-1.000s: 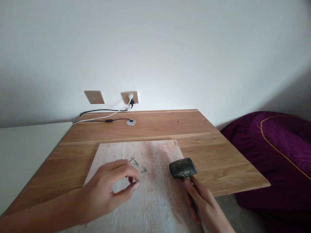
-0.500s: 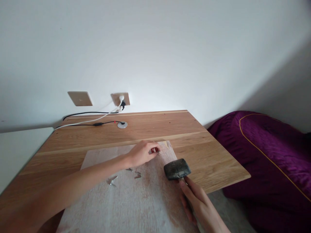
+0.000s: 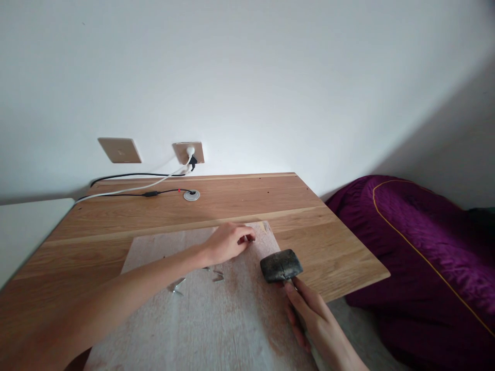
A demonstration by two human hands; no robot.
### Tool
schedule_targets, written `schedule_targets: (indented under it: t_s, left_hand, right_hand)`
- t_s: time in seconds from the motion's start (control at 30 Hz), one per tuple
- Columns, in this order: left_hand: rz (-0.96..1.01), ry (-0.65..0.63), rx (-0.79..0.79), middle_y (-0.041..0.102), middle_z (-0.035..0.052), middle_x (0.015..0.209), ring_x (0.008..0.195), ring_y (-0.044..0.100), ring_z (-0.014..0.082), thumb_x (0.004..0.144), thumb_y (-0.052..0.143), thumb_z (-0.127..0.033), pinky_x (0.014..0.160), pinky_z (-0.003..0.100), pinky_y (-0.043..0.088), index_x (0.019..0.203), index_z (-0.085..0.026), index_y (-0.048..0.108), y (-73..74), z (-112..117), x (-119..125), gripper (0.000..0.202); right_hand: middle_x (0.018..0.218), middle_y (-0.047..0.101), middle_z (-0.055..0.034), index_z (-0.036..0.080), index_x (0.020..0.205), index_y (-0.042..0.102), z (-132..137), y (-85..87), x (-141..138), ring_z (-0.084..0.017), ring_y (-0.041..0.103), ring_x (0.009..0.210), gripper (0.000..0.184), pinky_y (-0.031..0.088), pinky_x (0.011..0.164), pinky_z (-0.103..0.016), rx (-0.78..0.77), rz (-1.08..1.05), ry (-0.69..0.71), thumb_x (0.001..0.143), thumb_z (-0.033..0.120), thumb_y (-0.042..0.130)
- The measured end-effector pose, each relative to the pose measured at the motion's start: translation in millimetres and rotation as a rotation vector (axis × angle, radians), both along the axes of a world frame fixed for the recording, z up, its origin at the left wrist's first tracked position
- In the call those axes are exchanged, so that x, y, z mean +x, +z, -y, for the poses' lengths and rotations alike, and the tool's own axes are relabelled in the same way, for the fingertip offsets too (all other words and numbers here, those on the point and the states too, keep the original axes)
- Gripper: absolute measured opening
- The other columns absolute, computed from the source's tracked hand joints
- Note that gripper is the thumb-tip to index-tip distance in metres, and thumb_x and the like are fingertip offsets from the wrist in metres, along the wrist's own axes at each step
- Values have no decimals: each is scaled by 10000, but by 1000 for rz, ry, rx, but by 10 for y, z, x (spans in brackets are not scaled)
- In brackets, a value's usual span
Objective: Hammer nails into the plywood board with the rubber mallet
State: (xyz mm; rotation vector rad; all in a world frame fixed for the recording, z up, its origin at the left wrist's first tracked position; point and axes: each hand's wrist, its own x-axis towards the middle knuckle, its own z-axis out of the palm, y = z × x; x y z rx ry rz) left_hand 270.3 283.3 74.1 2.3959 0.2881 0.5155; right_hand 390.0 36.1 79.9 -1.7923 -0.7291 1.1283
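left hand (image 3: 228, 243), fingertips pinched on something too small to tell, at far right corner of board (image 3: 232, 330) on counter (image 3: 328, 247); hammer (image 3: 281, 265), gripped by right hand (image 3: 313, 322), head just right of that pinch, handle running back toward the person; loose nails (image 3: 176, 284) nearer.

A home bedroom: purple quilt (image 3: 421, 247) beside a wooden desk (image 3: 232, 206), wall sockets (image 3: 188, 152) (one plugged in).

A wooden table (image 3: 328, 247) bears a pale board (image 3: 216, 319) and cables (image 3: 152, 194).
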Motion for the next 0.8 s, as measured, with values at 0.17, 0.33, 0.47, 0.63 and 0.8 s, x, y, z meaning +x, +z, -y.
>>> schedule_targets:
  t_s: [0.17,0.33,0.47,0.63,0.8]
  left_hand:
    - [60,-38,113,778,37,944,852,716,181,880,618,-38,770,264,508,936,-190,746,-87,-34,-1,206]
    - [45,-45,140,772,21,916,852,715,175,875,599,-15,768,255,487,896,-192,726,-84,-140,-58,219]
    - [21,-34,127,778,28,922,848,716,184,845,599,13,761,255,475,885,-193,723,-28,-177,-92,244]
    - [34,7,36,772,31,903,783,701,173,844,656,-33,736,251,473,885,-184,731,-54,-163,-89,173]
    - [62,-6,-2,763,52,939,830,703,181,862,643,-28,763,263,488,867,-173,729,-88,-162,-84,169]
  right_hand:
    - [608,500,80,223,830,498,-81,47,-4,-54,427,339,681,268,326,-192,-9,9,-19,811,903,519]
    - [610,490,77,222,806,498,-213,55,-35,-54,418,340,701,270,328,-202,-15,21,-18,799,923,505]
    - [600,480,77,224,821,500,-294,69,-103,-64,424,350,692,290,342,-215,21,54,-3,808,916,500]
    - [597,464,94,233,891,470,-314,84,-100,-66,418,351,668,304,348,-215,22,34,10,818,896,513]
    - [609,466,105,233,914,468,-345,154,56,-66,456,358,614,333,342,-199,-17,41,169,856,842,525]
